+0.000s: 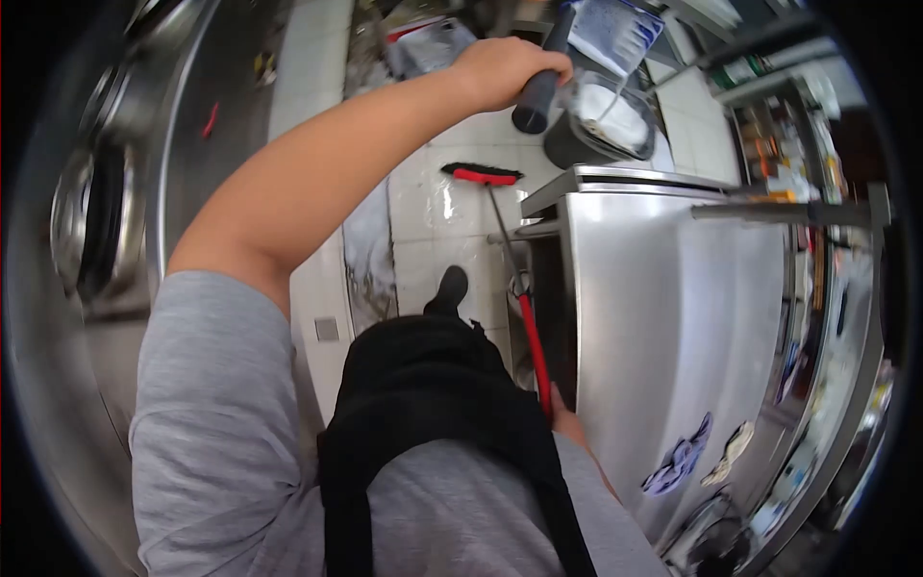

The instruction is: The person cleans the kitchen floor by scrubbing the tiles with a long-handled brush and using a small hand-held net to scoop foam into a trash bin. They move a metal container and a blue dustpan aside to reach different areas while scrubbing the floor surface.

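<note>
My left hand [505, 75] reaches far forward, its fingers wrapped round a thick dark handle [535, 104]. Beyond the hand, what looks like a blue and white dustpan [615, 37] tips over a dark bucket [567, 144]; its join to the handle is not clear. A thin stream of liquid falls from it onto white foam [611, 115] in the bucket. Low by my right side, my partly hidden right hand [569, 423] is closed on the red pole [533, 341] of a floor brush. The brush's red head with black bristles [484, 177] rests on the wet tiles.
A stainless steel counter [663, 279] stands close on my right, with crumpled cloths [679, 456] on it. Steel worktops [226, 125] run along the left. A wet, whitish strip [367, 245] crosses the floor beside my dark shoe [449, 288]. Loaded shelves [769, 154] stand far right.
</note>
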{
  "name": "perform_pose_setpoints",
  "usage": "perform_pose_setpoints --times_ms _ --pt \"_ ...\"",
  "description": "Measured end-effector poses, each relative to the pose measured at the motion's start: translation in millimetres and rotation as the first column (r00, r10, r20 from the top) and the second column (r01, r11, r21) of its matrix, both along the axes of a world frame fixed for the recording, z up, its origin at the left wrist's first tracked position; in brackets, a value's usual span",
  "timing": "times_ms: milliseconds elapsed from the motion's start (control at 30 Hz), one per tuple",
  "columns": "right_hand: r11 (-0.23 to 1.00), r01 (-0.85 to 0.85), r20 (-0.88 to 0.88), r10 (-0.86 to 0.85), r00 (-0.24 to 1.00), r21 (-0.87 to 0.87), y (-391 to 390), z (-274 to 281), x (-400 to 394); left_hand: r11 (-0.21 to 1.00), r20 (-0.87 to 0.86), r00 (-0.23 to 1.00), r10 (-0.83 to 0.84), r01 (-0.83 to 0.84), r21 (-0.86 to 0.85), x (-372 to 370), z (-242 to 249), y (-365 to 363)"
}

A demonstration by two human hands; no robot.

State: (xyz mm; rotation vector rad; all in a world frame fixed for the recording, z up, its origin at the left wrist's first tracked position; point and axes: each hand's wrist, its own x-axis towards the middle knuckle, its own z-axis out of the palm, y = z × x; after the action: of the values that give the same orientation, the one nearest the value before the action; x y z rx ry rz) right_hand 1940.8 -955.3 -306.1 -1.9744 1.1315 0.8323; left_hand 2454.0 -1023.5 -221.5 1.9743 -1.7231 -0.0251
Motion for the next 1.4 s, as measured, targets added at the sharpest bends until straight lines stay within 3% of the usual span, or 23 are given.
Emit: perform_pose_setpoints --times_ms 33,100,200,267,367,500,533,567,600,633,733,867,933,1000,1133,1233,1333,1400 --pt "0.997 -0.071 0.006 0.071 0.997 -0.025 -2 -1 -11 0.998 -0.010 0.998 0.059 -0.059 0.001 4 -4 34" --pt "0.987 -0.151 0.024 0.152 0.988 -0.046 -9 -8 -44 0.991 -0.305 0.949 0.082 -0.110 -0.075 7 -13 109" --pt "0.965 -0.249 0.019 0.252 0.968 -0.087 -5 36 -59 0.952 -0.493 0.857 0.148 -0.258 -0.162 -8 -35 242" --pt "0.965 -0.259 0.043 0.261 0.964 -0.043 -19 26 -99 0.923 -0.478 0.851 0.217 -0.339 -0.184 -30 -57 330" --pt "0.941 -0.334 0.010 0.334 0.942 0.050 -61 29 -136 0.830 -0.653 0.653 0.384 -0.554 -0.067 -86 -96 445" --pt "0.856 -0.455 -0.061 0.482 0.874 0.244 -144 45 -133 0.677 -0.686 0.492 0.535 -0.736 0.001 -178 -134 557" --pt "0.827 -0.478 -0.096 0.523 0.847 0.295 -148 55 -110 0.649 -0.698 0.457 0.551 -0.760 0.014 -199 -143 576" --pt "0.710 -0.669 -0.097 0.699 0.709 0.223 -149 72 -90 0.603 -0.719 0.394 0.573 -0.796 0.044 -219 -149 593" --pt "0.546 -0.824 -0.108 0.838 0.535 0.155 -93 116 -24 0.556 -0.735 0.330 0.592 -0.827 0.077 -239 -153 608" --pt "0.307 -0.951 -0.087 0.949 0.303 0.030 6 166 46 0.528 -0.741 0.295 0.603 -0.844 0.094 -257 -153 620" --pt "0.047 -0.998 -0.066 0.997 0.044 0.052 42 170 109 0.475 -0.685 0.241 0.687 -0.863 0.173 -299 -144 651" --pt "-0.308 -0.942 -0.144 0.934 -0.326 0.132 100 136 168 0.433 -0.685 0.216 0.696 -0.887 0.160 -343 -131 680" --pt "-0.490 -0.870 0.026 0.871 -0.490 0.049 128 92 190 0.417 -0.702 0.179 0.689 -0.890 0.182 -359 -124 692" --pt "-0.609 -0.787 -0.027 0.789 -0.614 0.100 178 56 199 0.394 -0.741 0.098 0.665 -0.889 0.236 -375 -110 699" --pt "-0.648 -0.751 0.039 0.760 -0.649 0.123 240 -27 187 0.291 -0.709 0.010 0.706 -0.916 0.277 -399 -103 707" --pt "-0.645 -0.721 -0.060 0.733 -0.678 0.253 277 -33 176 0.263 -0.690 -0.001 0.724 -0.924 0.278 -411 -97 709" --pt "-0.637 -0.744 -0.097 0.743 -0.662 0.201 255 -44 186 0.255 -0.675 0.030 0.737 -0.938 0.236 -419 -108 713" --pt "-0.618 -0.759 -0.122 0.753 -0.646 0.203 243 -26 204 0.182 -0.671 -0.072 0.738 -0.936 0.301 -421 -108 712"
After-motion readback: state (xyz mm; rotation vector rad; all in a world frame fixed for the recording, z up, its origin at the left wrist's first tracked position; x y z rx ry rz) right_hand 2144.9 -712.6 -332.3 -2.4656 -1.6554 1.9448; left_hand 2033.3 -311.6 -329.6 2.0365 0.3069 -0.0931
